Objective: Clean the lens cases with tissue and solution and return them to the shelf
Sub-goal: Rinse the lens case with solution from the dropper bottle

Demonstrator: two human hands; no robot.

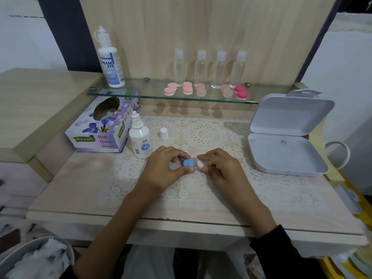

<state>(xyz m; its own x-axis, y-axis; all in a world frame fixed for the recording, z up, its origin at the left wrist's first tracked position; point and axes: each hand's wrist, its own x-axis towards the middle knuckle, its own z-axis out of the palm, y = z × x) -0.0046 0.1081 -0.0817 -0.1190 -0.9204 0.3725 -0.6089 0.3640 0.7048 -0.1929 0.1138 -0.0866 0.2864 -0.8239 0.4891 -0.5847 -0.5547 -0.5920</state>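
I see my left grip point(161, 168) pinching the blue cap point(188, 163) of a lens case point(200, 164) between thumb and fingers, low over the lace mat point(201, 133) on the worktop point(80, 178). My right grip point(223, 168) holds the case's white end, fingers curled round it. Just beyond the left grip stands the uncapped solution bottle point(140, 141), its white cap point(164, 133) beside it and the tissue box point(100, 127) farther left. Beyond both grips, pink lens cases point(187, 88) sit on the glass shelf point(153, 95). Right of the right grip lies an open grey box point(285, 154).
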